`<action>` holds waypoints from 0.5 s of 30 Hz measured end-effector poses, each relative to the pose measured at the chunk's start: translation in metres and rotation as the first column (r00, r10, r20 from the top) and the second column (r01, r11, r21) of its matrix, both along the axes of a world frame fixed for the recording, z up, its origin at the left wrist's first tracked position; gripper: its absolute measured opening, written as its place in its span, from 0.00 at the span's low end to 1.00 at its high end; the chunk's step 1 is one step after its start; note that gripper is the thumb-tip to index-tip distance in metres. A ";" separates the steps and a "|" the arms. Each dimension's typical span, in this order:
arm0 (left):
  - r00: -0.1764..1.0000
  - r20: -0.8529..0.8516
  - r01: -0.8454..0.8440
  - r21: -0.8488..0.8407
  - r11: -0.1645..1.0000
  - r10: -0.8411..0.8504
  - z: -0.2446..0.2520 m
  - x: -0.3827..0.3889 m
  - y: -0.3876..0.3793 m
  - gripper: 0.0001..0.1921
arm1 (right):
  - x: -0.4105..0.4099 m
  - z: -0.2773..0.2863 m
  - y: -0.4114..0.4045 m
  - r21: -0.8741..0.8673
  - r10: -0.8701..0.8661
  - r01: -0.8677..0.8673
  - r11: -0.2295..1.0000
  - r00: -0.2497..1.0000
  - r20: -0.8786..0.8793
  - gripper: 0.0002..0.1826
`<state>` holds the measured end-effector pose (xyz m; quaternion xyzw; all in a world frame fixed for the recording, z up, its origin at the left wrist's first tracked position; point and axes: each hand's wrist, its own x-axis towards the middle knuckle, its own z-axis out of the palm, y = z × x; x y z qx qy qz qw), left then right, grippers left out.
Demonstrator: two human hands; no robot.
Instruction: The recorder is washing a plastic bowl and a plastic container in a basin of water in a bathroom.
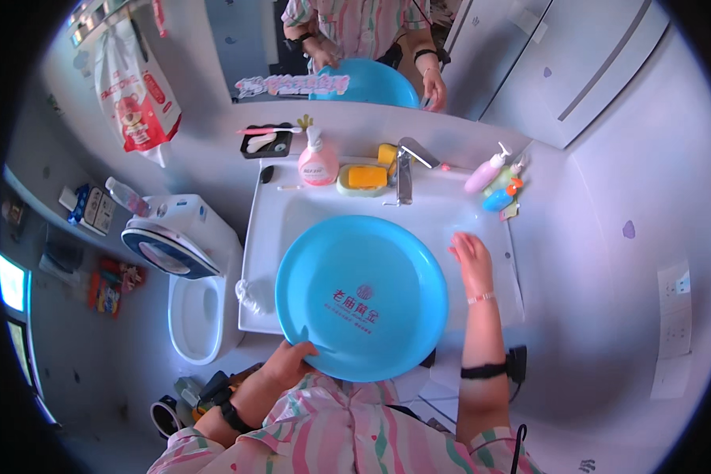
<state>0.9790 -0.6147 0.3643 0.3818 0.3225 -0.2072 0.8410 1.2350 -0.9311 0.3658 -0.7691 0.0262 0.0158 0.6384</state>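
A round blue plastic basin [355, 255] with red printed writing inside covers much of the white washbasin [497, 278]. My left hand [293, 358] grips its lower left rim, thumb over the edge and fingers hidden beneath. To the right of the blue basin, apart from its rim, my right hand [473, 260] hangs over the washbasin with nothing visible in it. A chrome faucet [404, 178] stands behind the basin. Left of the faucet, a yellow sponge [367, 176] lies on a pale soap dish [360, 191], beside a pink pump bottle [318, 163].
Several pump bottles [497, 183] crowd the back right corner. A black tray [266, 142] holds small items, with a toothbrush [269, 130] across it. A white mesh puff [250, 296] lies on the left edge. A toilet [195, 320] stands left, and a mirror [367, 35] hangs behind.
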 end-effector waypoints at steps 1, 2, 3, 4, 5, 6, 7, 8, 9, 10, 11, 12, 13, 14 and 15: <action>1.000 -0.022 -0.003 -0.016 1.000 0.003 -0.007 0.013 0.001 0.23 | 0.027 0.008 0.018 0.080 0.013 -0.013 0.997 1.000 0.002 0.21; 1.000 -0.023 -0.006 -0.018 1.000 0.006 -0.010 0.026 -0.001 0.23 | 0.054 0.014 0.031 0.022 0.041 -0.041 0.999 0.999 -0.033 0.21; 0.999 -0.041 -0.008 0.001 1.000 0.008 -0.013 0.034 -0.002 0.22 | 0.079 0.016 0.044 -0.034 0.073 -0.075 0.997 0.995 -0.075 0.21; 0.998 -0.063 -0.014 0.018 1.000 0.016 -0.017 0.040 -0.004 0.22 | 0.103 0.018 0.057 -0.048 0.050 -0.057 0.997 0.987 -0.150 0.20; 0.997 -0.071 -0.027 0.017 0.999 0.028 -0.020 0.047 -0.008 0.22 | 0.124 0.021 0.066 -0.063 0.025 -0.040 0.997 0.974 -0.223 0.20; 0.997 -0.057 -0.058 -0.009 0.998 0.058 -0.021 0.055 -0.014 0.21 | 0.143 0.014 0.066 -0.065 0.036 -0.052 0.996 0.972 -0.231 0.20; 0.995 -0.043 -0.088 -0.036 0.995 0.087 -0.024 0.061 -0.020 0.21 | 0.158 0.007 0.065 0.001 0.059 -0.060 0.998 0.976 -0.212 0.20; 0.994 -0.052 -0.098 -0.036 0.995 0.096 -0.033 0.064 -0.021 0.21 | 0.172 0.001 0.066 0.071 0.079 -0.066 0.995 0.978 -0.193 0.21; 0.995 -0.038 -0.091 -0.023 0.996 0.090 -0.046 0.061 -0.022 0.22 | 0.178 0.001 0.074 0.063 0.067 -0.057 0.996 0.984 -0.164 0.19; 0.996 -0.023 -0.082 -0.010 0.997 0.082 -0.055 0.057 -0.023 0.23 | 0.181 0.002 0.080 0.062 0.085 -0.076 0.995 0.980 -0.180 0.19; 0.994 -0.042 -0.104 -0.014 0.994 0.103 -0.053 0.054 -0.027 0.23 | 0.181 0.006 0.085 0.096 0.114 -0.100 0.990 0.981 -0.157 0.18; 0.991 -0.055 -0.119 0.000 0.993 0.119 -0.046 0.059 -0.033 0.22 | 0.185 0.010 0.085 0.129 0.133 -0.117 0.985 0.983 -0.123 0.17; 0.989 -0.068 -0.133 0.016 0.991 0.134 -0.043 0.065 -0.038 0.21 | 0.189 0.014 0.084 0.180 0.153 -0.128 0.975 0.979 -0.134 0.16; 0.986 -0.077 -0.148 0.014 0.989 0.149 -0.043 0.067 -0.042 0.21 | 0.190 0.017 0.085 0.178 0.168 -0.141 0.974 0.975 -0.143 0.16; 0.982 -0.062 -0.179 0.006 0.984 0.179 -0.044 0.069 -0.047 0.21 | 0.190 0.020 0.086 0.164 0.195 -0.175 0.971 0.974 -0.113 0.15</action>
